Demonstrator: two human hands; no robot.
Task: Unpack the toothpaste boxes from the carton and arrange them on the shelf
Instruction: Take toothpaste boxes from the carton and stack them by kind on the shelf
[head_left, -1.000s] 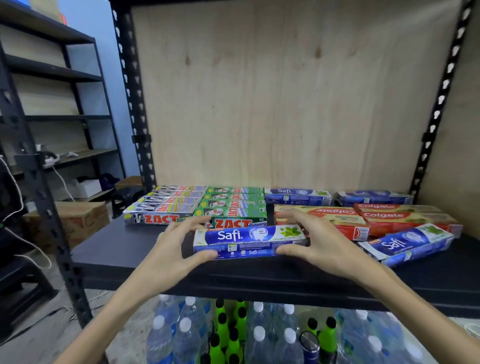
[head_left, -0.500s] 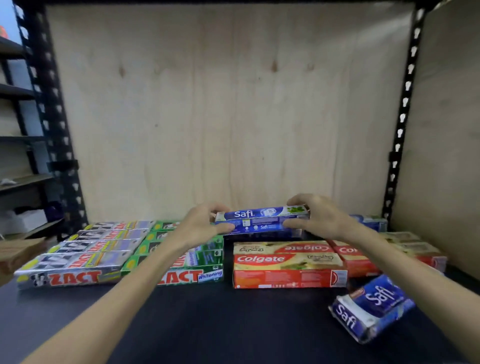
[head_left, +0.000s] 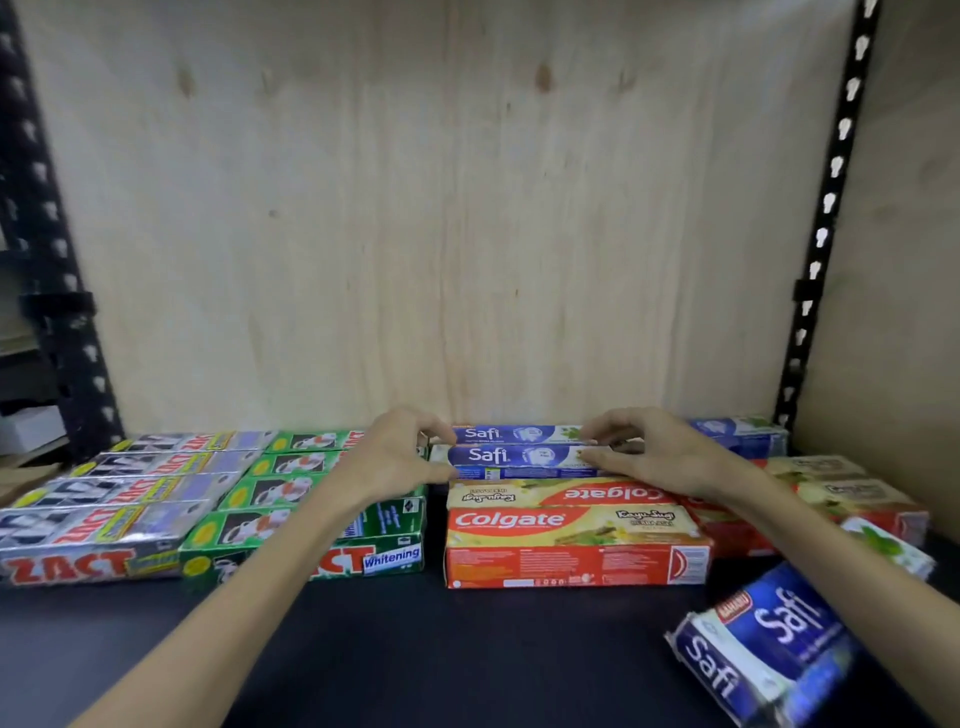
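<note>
The left hand (head_left: 395, 457) and right hand (head_left: 649, 452) each pinch an end of the long blue Safi toothpaste box (head_left: 519, 460), thumb below and fingers above. It sits at the back of the dark shelf (head_left: 363, 649), behind the red Colgate packs (head_left: 571, 540) and in front of another blue Safi box (head_left: 519, 433). It seems to be resting, though contact underneath is hard to see. Best to square it flush with its neighbour, then release both ends together.
</note>
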